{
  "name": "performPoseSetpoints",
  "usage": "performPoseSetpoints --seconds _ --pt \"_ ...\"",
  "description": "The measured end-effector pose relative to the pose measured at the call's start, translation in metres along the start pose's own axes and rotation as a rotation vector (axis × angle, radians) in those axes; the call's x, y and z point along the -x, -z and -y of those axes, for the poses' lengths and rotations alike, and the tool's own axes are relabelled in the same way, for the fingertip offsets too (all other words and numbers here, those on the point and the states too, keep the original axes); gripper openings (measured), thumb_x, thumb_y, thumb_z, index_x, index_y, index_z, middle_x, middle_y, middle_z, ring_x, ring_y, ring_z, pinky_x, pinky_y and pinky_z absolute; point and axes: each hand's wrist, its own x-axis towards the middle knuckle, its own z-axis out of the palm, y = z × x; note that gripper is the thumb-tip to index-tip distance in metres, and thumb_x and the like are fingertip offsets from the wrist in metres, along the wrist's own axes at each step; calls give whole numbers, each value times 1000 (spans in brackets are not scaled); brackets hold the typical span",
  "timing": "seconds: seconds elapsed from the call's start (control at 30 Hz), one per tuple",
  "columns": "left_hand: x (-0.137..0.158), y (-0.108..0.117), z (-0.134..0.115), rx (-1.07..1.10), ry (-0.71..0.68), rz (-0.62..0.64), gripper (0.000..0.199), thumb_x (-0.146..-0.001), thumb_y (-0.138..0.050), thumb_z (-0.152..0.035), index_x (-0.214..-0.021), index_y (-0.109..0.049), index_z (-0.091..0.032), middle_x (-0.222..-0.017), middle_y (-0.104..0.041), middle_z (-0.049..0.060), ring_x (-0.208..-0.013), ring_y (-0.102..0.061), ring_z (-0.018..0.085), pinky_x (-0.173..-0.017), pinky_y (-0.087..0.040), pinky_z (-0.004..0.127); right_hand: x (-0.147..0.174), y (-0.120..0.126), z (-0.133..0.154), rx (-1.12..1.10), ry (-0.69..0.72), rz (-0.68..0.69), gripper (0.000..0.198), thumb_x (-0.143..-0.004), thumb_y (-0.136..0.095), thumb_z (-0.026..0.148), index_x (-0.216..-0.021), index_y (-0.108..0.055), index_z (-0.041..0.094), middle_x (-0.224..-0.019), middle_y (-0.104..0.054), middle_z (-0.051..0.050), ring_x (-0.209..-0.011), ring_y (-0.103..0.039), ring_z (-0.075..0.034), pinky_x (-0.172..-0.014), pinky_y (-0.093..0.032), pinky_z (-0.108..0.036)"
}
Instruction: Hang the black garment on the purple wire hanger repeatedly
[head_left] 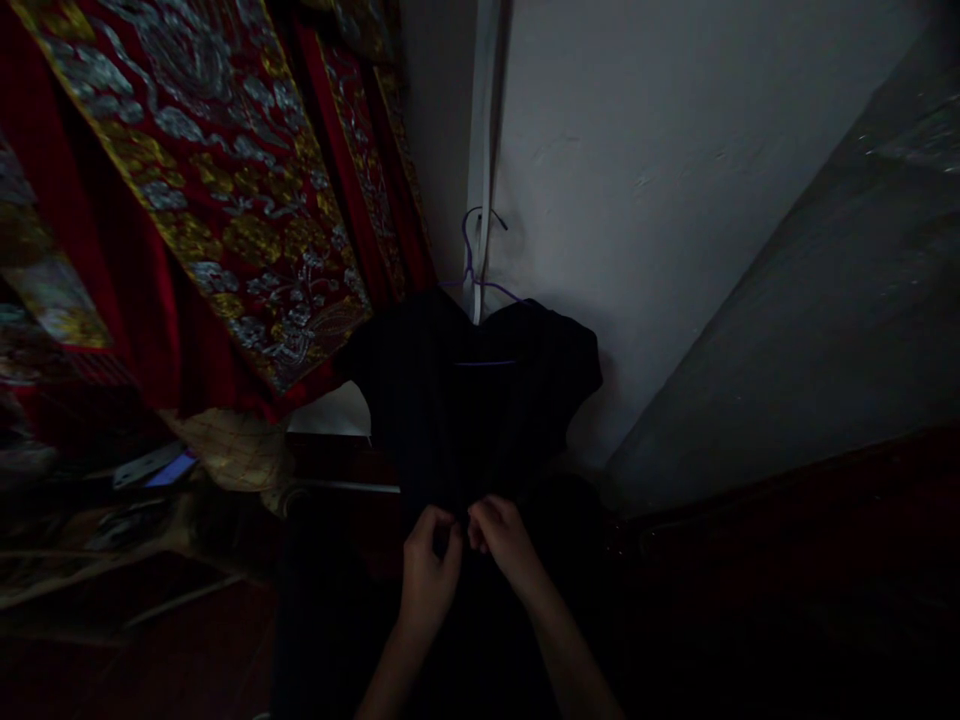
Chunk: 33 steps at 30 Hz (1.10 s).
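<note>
A black short-sleeved garment (420, 400) with an open V-shaped collar hangs on a thin purple wire hanger (504, 290). The hanger's hook is caught at a white strip on the wall. My left hand (433, 560) is at the garment's front, below the V of the collar, with thumb and fingers curled together on the dark cloth. Close beside it, my right hand (499, 535) is closed in a pinch on the other side of the front opening. Whether there is a button between the fingers is too dark to make out.
Red cloth embroidered in gold and silver (247, 180) hangs at the left. Behind the garment is a pale wall (622, 150) with a greyer lower part. A low rack (150, 545) with a cloth bundle (232, 445) and small items stands at lower left.
</note>
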Motion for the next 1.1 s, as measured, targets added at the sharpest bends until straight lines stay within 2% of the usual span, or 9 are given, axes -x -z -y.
performPoseSetpoints --seconds 0.2,0.37,0.47,0.63,0.73,0.8,0.93,1.0,1.1 --pt "-1 5 2 19 10 4 14 -90 -52 -26 -79 -56 -19 -70 -60 0 -66 -57 16 -64 -43 25 12 -4 7 -67 -37 121 23 -71 -56 39 -63 -57 18 -45 -50 4 -41 -43 -9 -45 -28 -22" --pt "-1 -5 -11 46 -20 52 13 -92 -50 -23 -81 -55 -19 -73 -60 0 -67 -56 15 -65 -42 24 8 -5 32 -200 46 -106 28 -67 -59 45 -60 -57 18 -43 -48 3 -38 -40 -8 -42 -27 -22" --pt "0 -18 -13 7 -31 84 12 -91 -50 -23 -79 -53 -19 -70 -55 -1 -63 -52 14 -60 -38 24 -10 4 69 -260 168 -241 26 -66 -62 43 -60 -58 17 -43 -50 2 -38 -40 -8 -40 -26 -21" --pt "3 -37 0 -21 -23 146 14 -90 -50 -23 -77 -48 -20 -67 -52 -1 -61 -51 14 -59 -37 24 -53 23 167 -299 408 -364 18 -71 -58 30 -60 -58 16 -42 -49 4 -38 -40 -6 -38 -26 -17" --pt "3 -42 6 -31 -23 197 11 -89 -51 -22 -79 -48 -21 -68 -53 -2 -61 -52 14 -58 -37 24 -67 26 214 -245 495 -345 20 -77 -55 23 -59 -57 15 -41 -47 5 -36 -41 -4 -37 -25 -14" --pt "-4 -39 4 -36 -1 262 8 -90 -52 -23 -82 -50 -20 -68 -55 -2 -60 -54 14 -58 -37 24 -66 24 227 -230 555 -303 20 -78 -54 21 -59 -57 15 -41 -47 5 -35 -40 -3 -37 -24 -14" --pt "-44 -15 -27 15 -30 320 9 -95 -53 -27 -96 -59 -20 -81 -65 1 -74 -62 15 -67 -45 24 -55 24 218 -185 651 -232 17 -76 -55 24 -62 -58 17 -42 -50 6 -36 -43 -4 -36 -26 -14" --pt "-77 3 -57 80 -187 178 17 -97 -54 -28 -111 -60 -21 -97 -68 4 -89 -64 16 -80 -48 26 -51 25 211 -141 655 -201 17 -76 -55 26 -62 -59 17 -42 -50 6 -36 -43 -5 -37 -27 -15" --pt "-129 28 -107 71 -502 -47 32 -98 -55 -25 -130 -58 -22 -100 -66 4 -88 -62 14 -82 -48 26 -49 25 208 -82 695 -169 18 -78 -56 26 -62 -59 17 -43 -50 6 -37 -45 -5 -39 -29 -16"
